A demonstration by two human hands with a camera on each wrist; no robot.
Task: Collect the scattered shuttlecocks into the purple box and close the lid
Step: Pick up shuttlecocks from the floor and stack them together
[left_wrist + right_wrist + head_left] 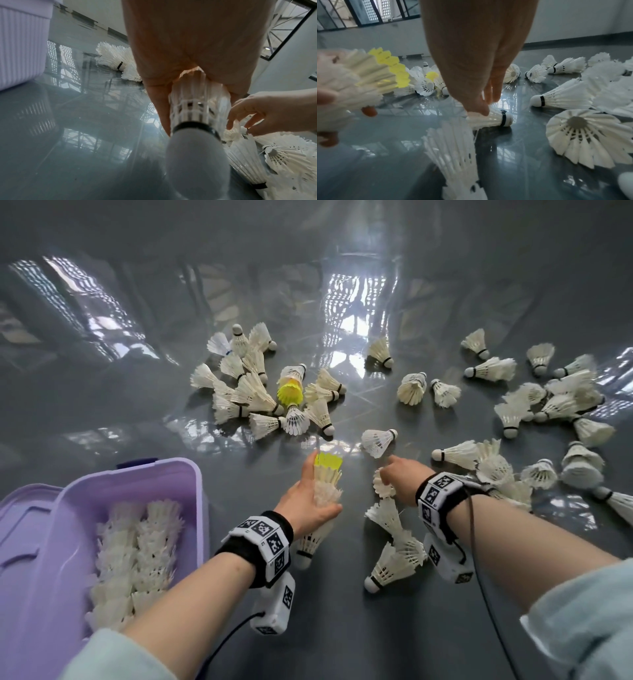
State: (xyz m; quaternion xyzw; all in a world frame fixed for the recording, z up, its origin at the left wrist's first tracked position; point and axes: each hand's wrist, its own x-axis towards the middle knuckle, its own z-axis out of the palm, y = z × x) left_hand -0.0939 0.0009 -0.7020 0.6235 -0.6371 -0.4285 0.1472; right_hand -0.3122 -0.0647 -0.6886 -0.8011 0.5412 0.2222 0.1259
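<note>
— Starting with the head view: which step is this?
— Gathering, I judge. The left hand [310, 501], at lower centre, has fingers and thumb curled round a nested stack of shuttlecocks [323, 498] with a yellow one at its far end. The purple box [113, 501] sits open at lower left, rows already inside, its lid [24, 529] beside it at the left edge. The right hand [402, 479] reaches down to a white shuttlecock [383, 484] on the grey floor [342, 628]; many more lie scattered across the upper half.
— And the left wrist view?
— The stack's cork [197, 159] fills the lower centre, the fingers [159, 106] pressed along the feathers.
— The right wrist view?
— At centre, the fingertips [481, 108] pinch that shuttlecock's skirt [488, 119] while it lies on the floor.
— Next move?
— Probably lifting it and slotting it cork-first into the stack, feathers lined up so nothing crushes.
</note>
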